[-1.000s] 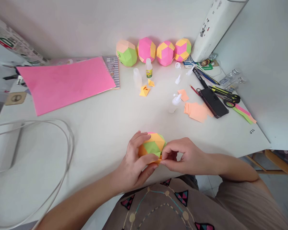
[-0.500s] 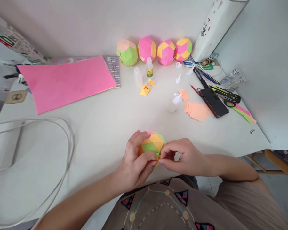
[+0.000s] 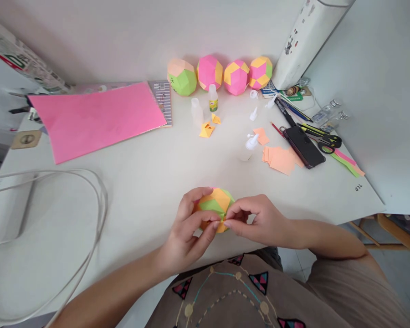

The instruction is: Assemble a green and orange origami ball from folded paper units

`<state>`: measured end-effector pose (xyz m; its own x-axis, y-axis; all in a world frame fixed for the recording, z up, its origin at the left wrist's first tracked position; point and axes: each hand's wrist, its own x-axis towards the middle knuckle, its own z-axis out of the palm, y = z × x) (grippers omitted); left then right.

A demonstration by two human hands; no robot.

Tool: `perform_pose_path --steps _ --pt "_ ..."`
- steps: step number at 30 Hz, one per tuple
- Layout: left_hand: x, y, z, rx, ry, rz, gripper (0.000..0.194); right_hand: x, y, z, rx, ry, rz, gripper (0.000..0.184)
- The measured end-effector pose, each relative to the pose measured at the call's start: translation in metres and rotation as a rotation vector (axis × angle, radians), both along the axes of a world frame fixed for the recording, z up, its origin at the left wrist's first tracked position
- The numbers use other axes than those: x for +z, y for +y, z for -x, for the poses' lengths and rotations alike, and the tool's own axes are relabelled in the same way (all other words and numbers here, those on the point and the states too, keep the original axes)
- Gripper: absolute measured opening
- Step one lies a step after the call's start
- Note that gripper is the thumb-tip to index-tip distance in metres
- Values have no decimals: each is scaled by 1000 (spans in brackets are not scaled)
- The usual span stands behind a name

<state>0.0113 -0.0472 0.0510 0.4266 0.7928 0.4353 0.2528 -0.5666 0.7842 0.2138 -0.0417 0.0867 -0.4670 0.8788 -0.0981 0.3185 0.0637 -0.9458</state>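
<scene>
Close to the desk's front edge, a folded paper ball [image 3: 212, 206] of orange, green and a little pink is between my hands. My left hand [image 3: 190, 228] grips it from the left, with fingers over its top and the thumb and index finger pinching the near side. From the right, my right hand [image 3: 259, 219] pinches the ball's paper edge between thumb and fingertips, right beside the left thumb. My fingers cover part of the near side, so the exact fold or joint they press cannot be made out.
Several finished paper balls [image 3: 209, 73] line the wall. Glue bottles [image 3: 212, 98], orange folded pieces [image 3: 207, 130] and peach paper squares [image 3: 280, 159] lie mid-desk. At right are a phone [image 3: 304, 146] and scissors [image 3: 328, 142]; at left, pink sheets [image 3: 99, 120] and a looped cable [image 3: 100, 200].
My fingertips have shifted slightly up and left along the ball's near side. More orange paper shows below them now. The ball is turned a little; both hands keep their pinch.
</scene>
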Motion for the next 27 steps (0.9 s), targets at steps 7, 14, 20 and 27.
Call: perform_pose_path --steps 7,14,20,27 --pt "-6 1 2 -15 -13 0 17 -2 0 0 5 -8 -101 17" --pt "-16 7 4 38 186 -180 86 4 3 -3 -56 -4 113 13" --pt "-20 4 -4 14 329 -297 93 6 3 -2 -36 -8 190 17" --pt "-23 7 -4 16 311 -314 90 1 -1 -1 -75 -32 62 17"
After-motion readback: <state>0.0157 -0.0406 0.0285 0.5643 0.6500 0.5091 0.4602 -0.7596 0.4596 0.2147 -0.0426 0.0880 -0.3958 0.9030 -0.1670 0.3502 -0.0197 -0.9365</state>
